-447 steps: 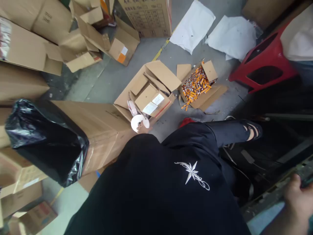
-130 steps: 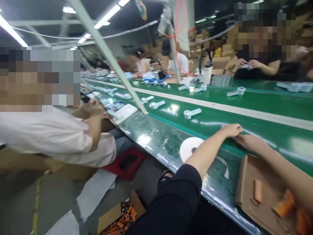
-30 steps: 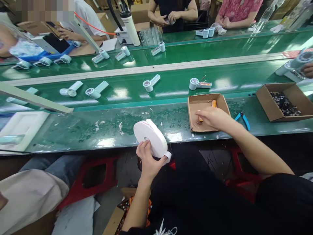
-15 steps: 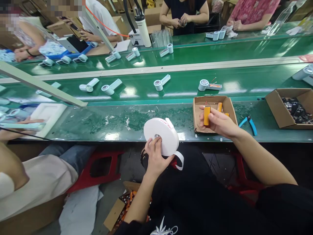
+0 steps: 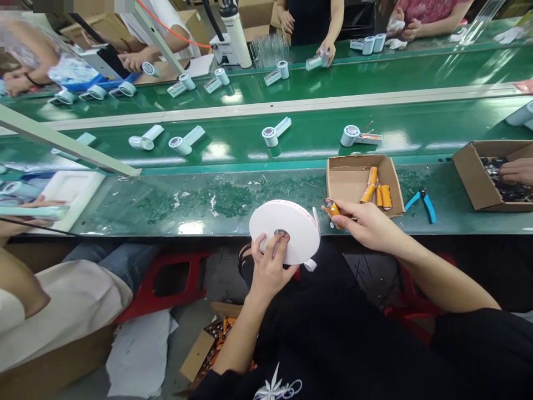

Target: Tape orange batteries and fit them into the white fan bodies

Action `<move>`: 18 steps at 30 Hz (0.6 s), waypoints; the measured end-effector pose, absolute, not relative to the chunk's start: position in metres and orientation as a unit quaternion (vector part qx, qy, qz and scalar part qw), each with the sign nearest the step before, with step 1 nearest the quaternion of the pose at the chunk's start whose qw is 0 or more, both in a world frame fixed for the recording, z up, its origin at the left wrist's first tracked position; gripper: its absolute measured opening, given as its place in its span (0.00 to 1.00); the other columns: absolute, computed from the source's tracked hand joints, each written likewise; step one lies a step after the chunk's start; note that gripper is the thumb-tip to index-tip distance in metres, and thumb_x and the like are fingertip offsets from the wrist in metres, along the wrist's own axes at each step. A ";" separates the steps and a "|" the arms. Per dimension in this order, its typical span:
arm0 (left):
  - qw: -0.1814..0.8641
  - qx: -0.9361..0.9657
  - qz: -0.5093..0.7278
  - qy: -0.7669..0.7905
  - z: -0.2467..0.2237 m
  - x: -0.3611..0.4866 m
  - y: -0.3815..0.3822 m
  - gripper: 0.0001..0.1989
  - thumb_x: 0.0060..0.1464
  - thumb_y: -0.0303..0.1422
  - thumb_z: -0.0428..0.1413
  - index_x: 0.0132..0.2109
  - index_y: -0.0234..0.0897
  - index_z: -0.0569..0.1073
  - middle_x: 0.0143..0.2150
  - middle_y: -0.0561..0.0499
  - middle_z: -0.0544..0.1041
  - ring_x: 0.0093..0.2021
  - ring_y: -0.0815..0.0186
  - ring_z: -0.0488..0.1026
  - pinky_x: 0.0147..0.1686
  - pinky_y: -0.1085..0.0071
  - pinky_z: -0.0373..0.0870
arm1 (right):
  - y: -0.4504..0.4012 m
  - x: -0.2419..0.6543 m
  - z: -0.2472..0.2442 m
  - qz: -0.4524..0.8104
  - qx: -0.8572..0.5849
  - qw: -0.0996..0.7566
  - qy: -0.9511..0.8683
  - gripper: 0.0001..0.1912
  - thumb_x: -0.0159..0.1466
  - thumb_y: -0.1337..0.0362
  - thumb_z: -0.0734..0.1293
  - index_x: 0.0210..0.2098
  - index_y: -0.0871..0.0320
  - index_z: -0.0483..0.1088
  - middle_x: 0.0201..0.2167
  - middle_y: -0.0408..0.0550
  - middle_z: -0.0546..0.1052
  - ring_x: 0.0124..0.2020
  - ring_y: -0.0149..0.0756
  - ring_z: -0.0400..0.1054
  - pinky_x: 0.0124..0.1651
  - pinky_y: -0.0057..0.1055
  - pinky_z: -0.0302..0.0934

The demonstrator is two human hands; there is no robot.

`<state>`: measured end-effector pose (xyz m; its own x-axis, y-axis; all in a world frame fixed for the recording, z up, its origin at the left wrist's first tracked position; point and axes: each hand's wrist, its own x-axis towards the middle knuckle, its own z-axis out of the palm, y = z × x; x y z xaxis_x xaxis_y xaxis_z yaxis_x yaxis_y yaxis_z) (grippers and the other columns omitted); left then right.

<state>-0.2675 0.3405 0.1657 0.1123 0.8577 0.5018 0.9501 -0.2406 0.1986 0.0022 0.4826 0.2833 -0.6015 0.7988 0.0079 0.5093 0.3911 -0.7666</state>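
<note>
My left hand (image 5: 270, 266) grips a large white roll of tape (image 5: 287, 222), its fingers at the core hole. A loose strip of tape (image 5: 310, 265) hangs at the roll's lower right edge, and a short end stands up at its right side. Between the thumb and fingers of my right hand (image 5: 366, 225) is an orange battery (image 5: 332, 209), tilted, close to the roll's right side but apart from it. Behind that hand, several more orange batteries (image 5: 370, 186) lie in a low cardboard box (image 5: 345, 176) on the bench.
Blue-handled cutters (image 5: 425, 205) lie right of the box. Farther right, a co-worker's hand (image 5: 518, 171) reaches into a carton (image 5: 474, 178) of dark parts. Beyond the bench, a green conveyor (image 5: 233, 136) carries several pale blue housings (image 5: 270, 135). A carton of batteries (image 5: 200, 353) stands on the floor.
My right hand has brought the battery left and down, out of the box towards the roll, and tilted it. The roll has turned flatter. A co-worker's hand has entered the right carton.
</note>
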 end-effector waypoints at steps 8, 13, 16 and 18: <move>0.106 -0.762 -0.254 -0.586 0.166 -0.272 0.337 0.34 0.56 0.36 0.70 0.69 0.45 0.75 0.61 0.40 0.81 0.69 0.38 0.62 0.74 0.38 0.54 | 0.476 -0.005 0.276 0.418 -0.362 0.170 -0.816 0.19 0.74 0.56 0.63 0.57 0.56 0.78 0.41 0.50 0.86 0.42 0.45 0.81 0.48 0.35 0.70; 0.141 -0.757 -0.250 -0.587 0.163 -0.273 0.334 0.36 0.59 0.39 0.68 0.72 0.47 0.72 0.59 0.42 0.82 0.67 0.38 0.60 0.73 0.35 0.50 | 0.475 -0.012 0.255 0.528 -0.406 0.285 -0.690 0.19 0.68 0.50 0.72 0.52 0.54 0.78 0.42 0.50 0.87 0.45 0.48 0.83 0.52 0.41 0.75; 0.147 -0.721 -0.270 -0.621 0.156 -0.263 0.336 0.35 0.58 0.44 0.68 0.71 0.47 0.73 0.59 0.39 0.80 0.66 0.36 0.58 0.71 0.31 0.50 | 0.458 -0.037 0.232 0.597 -0.403 0.485 -0.497 0.27 0.63 0.44 0.77 0.53 0.51 0.70 0.52 0.54 0.86 0.53 0.49 0.82 0.57 0.47 0.77; 0.144 -0.694 -0.287 -0.645 0.155 -0.254 0.338 0.35 0.58 0.47 0.68 0.70 0.46 0.74 0.61 0.38 0.78 0.65 0.36 0.58 0.70 0.28 0.49 | 0.443 -0.058 0.218 0.586 -0.397 0.587 -0.393 0.29 0.62 0.44 0.79 0.52 0.48 0.64 0.53 0.54 0.86 0.52 0.48 0.83 0.58 0.49 0.78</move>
<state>-0.2539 0.3382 0.1546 0.0042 0.8119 0.5838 0.9770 -0.1279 0.1708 -0.0576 0.4431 0.2184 0.0044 1.0000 -0.0047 -0.3762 -0.0027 -0.9265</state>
